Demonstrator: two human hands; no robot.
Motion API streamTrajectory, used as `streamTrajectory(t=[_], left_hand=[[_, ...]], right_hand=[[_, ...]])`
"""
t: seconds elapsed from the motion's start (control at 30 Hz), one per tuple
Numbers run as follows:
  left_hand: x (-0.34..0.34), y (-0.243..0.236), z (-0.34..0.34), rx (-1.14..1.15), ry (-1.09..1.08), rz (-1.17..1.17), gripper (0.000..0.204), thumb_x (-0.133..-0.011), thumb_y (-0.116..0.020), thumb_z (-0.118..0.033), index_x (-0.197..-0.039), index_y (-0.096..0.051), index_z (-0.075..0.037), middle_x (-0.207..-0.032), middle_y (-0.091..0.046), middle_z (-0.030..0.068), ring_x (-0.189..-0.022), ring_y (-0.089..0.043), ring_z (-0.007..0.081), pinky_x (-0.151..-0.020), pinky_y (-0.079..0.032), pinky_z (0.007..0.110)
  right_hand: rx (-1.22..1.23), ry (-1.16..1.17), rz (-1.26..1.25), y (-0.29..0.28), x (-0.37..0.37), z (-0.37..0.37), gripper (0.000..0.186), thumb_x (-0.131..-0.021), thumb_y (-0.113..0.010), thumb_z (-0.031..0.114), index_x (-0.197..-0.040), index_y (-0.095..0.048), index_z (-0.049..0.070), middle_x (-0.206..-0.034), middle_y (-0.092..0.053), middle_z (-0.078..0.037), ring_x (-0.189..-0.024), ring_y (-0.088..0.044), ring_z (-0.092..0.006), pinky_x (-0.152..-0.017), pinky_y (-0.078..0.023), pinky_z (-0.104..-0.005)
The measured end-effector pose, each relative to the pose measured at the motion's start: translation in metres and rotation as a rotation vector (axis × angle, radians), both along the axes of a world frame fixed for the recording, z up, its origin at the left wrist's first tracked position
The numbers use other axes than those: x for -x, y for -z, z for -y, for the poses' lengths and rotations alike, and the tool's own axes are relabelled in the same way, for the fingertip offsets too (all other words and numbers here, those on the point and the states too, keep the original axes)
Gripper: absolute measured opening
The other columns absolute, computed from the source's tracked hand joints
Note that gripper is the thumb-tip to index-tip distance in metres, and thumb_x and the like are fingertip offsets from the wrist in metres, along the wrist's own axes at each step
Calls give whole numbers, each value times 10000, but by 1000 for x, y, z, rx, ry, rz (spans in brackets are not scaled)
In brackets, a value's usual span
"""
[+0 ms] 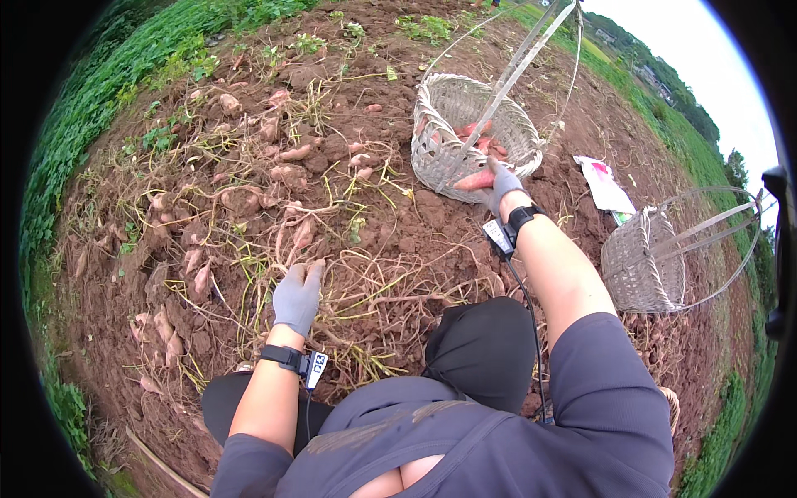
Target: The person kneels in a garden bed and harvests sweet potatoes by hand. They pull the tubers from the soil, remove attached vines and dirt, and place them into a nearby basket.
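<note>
In my gloved right hand (506,184) is a reddish sweet potato (475,180), held at the near rim of a woven basket (432,162). Several more sweet potatoes (490,148) lie inside that basket. My left hand (297,300), in a grey glove, is low over the soil with its fingers closed around a sweet potato vine (282,264); the fingertips are partly hidden among the stems. Just beyond it, a cluster of sweet potatoes (303,234) hangs together on the roots.
Many dug sweet potatoes (289,176) and tangled vines are spread over the brown soil to the left. A second woven basket (639,261) with a tall handle stands at right, beside a white bag (603,184). Green plants (91,108) border the plot.
</note>
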State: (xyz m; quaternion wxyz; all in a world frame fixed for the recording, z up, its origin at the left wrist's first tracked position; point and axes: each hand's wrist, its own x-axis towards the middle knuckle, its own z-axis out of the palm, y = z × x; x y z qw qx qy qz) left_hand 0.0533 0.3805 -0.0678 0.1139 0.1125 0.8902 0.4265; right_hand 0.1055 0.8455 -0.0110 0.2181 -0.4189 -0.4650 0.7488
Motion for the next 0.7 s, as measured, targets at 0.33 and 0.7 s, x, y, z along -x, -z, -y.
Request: streamTrajectory(t=[0.33, 0.7], left_hand=[[13, -1, 0, -543, -198, 201, 347, -986, -678, -357, -990, -705, -12, -828, -687, 58, -789, -640, 173, -784, -522, 326], [6, -29, 13, -1445, -225, 693, 431, -1032, -577, -474, -892, -687, -82, -482, -315, -26, -502, -490, 167, -752, -577, 418]], right_hand=[[-39, -770, 322, -3, -3, 94, 740, -1007, -594, 526, -1599, -368, 144, -1626, -340, -239, -1485, -364, -405, -1189, -364, -511], [-376, -1393, 282, 97, -50, 295, 1056, -872, -719, 616, -1609, -278, 0, -1485, -527, -255, -1356, -528, -298, -1041, -481, -332]])
